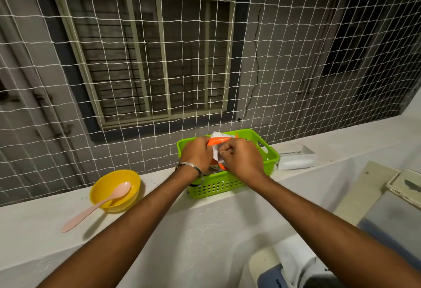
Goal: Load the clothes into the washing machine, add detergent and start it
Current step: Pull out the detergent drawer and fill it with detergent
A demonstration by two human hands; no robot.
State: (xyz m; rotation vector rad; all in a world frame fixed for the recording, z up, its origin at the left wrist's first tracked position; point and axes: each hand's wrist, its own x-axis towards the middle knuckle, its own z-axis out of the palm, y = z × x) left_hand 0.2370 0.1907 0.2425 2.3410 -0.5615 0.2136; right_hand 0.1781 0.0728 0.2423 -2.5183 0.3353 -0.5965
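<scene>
An orange and white detergent packet (219, 140) stands in a green plastic basket (218, 184) on a white ledge. Both hands are closed on the packet's top. My left hand (197, 155), with a metal bangle at the wrist, grips its left side. My right hand (241, 159) pinches its right side. Most of the packet is hidden behind my fingers. A yellow bowl (115, 191) sits on the ledge to the left, with a pink spoon (95, 207) resting across its rim. Part of the washing machine (293, 267) shows at the bottom right.
A white rope net (159, 60) rises behind the ledge (34, 230), with a barred window beyond it. A white open box (296, 158) lies right of the basket. A pale board and a worn tray (405, 187) lie at the far right.
</scene>
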